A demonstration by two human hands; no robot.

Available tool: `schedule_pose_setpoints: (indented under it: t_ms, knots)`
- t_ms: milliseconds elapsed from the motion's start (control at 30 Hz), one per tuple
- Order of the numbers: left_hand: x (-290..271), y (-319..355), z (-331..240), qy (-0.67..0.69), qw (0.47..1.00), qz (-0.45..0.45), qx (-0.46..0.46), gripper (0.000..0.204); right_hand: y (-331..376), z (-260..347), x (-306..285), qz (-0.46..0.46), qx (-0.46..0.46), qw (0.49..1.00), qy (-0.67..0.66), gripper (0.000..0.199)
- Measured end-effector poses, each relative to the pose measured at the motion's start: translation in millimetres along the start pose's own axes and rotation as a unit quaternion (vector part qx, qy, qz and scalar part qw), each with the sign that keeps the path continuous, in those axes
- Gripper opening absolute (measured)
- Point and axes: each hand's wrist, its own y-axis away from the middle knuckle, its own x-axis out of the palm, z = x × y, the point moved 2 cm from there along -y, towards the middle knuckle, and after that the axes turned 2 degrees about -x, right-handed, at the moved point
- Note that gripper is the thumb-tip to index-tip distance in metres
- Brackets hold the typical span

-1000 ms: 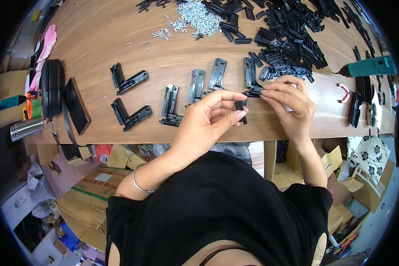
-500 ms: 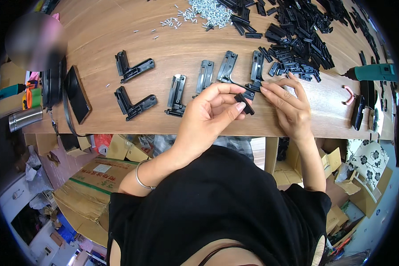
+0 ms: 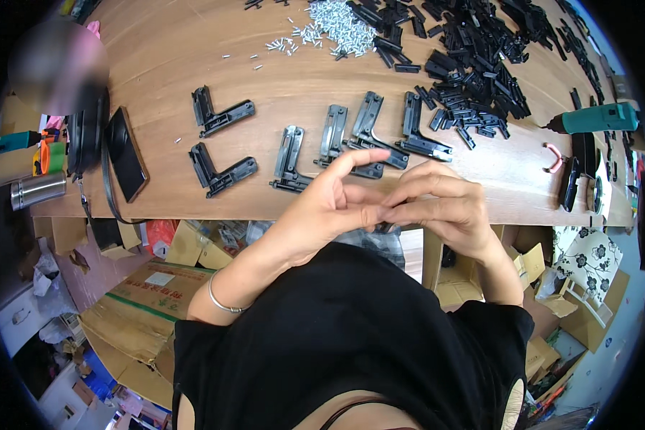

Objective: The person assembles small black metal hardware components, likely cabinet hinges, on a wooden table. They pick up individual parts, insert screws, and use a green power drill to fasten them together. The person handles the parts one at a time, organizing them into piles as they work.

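Note:
Both hands meet over the table's near edge. My left hand (image 3: 330, 208) pinches a small black plastic part (image 3: 385, 227), mostly hidden by the fingers. The thumb and fingertips of my right hand (image 3: 448, 208) close on the same part from the other side. Just beyond the hands lies a row of L-shaped black plastic housings: one at the right (image 3: 413, 118), an upright one beside it (image 3: 368, 118), and others (image 3: 333, 129), (image 3: 289, 154) toward the left. Two more L-shaped housings (image 3: 231, 116), (image 3: 227, 177) lie farther left.
A pile of silver screws (image 3: 340, 29) and a heap of black plastic parts (image 3: 480, 79) lie at the back. A teal power screwdriver (image 3: 598, 118) is at the right. To the left are a phone (image 3: 127, 154) and a steel flask (image 3: 39, 192). Cardboard boxes (image 3: 143, 308) stand below the wooden table (image 3: 158, 193).
My right hand has come away from the rightmost housing, moving left and nearer to meet my left hand. The small black part has moved down nearer me and is now mostly covered by fingers.

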Motion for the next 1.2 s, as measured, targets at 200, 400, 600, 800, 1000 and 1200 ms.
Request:
schedule_pose_setpoints:
  t_ms: [200, 400, 600, 800, 1000, 1200]
  knots:
    - [-0.3, 5.1, -19.4, -0.606, 0.733, -0.11, 0.289, 0.054, -0.5, -36.7, -56.0, -0.108, 0.147, 0.959, 0.217, 0.014]
    - [-16.0, -1.7, -9.7, -0.797, 0.54, -0.111, 0.247, 0.063, -37.3, -57.9, -75.1, -0.152, 0.074, 0.889, 0.425, 0.016]
    - [-17.3, -8.9, -0.9, -0.794, 0.512, -0.154, 0.288, 0.047, -57.7, -84.2, -79.9, -0.026, 0.139, 0.891, 0.43, 0.022]
    - [-15.4, -10.7, 2.1, -0.784, 0.509, -0.164, 0.314, 0.038, -105.0, -114.1, -114.9, -0.108, 0.18, 0.882, 0.423, 0.018]
    - [-17.7, -11.7, 0.6, -0.776, 0.521, -0.154, 0.321, 0.037, -130.6, -158.5, -123.3, -0.112, 0.171, 0.871, 0.448, 0.019]
    - [-18.4, -12.2, 0.9, -0.769, 0.524, -0.159, 0.329, 0.036, -122.7, -131.9, -113.6, -0.073, 0.233, 0.875, 0.419, 0.026]
